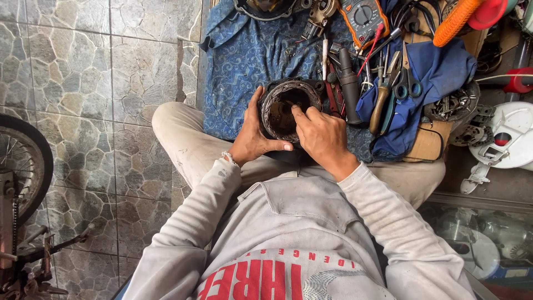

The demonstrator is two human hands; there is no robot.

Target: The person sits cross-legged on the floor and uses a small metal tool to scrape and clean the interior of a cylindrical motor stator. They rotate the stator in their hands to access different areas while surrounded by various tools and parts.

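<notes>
The left hand (252, 136) wraps its grip around the left rim of a round motor housing (288, 108) resting on the lap, on blue patterned cloth (244, 61). The right hand (321, 136) pokes narrowed fingers inside. Tools (383, 89) crowd the right; bare tiled floor (83, 83) lies left.

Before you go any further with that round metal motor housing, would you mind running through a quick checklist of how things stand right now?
1. Round dark metal motor housing steadied: ok, the left hand grips its left rim and underside.
2. Right hand in place: ok, its fingertips reach over the rim into the opening.
3. Windings inside intact: cannot tell, the interior is dark and partly covered.
4. Tools at hand: ok, wooden-handled screwdriver, black-handled scissors and orange multimeter lie beside it.
5. Support underneath: ok, housing sits over the blue patterned cloth.
</notes>
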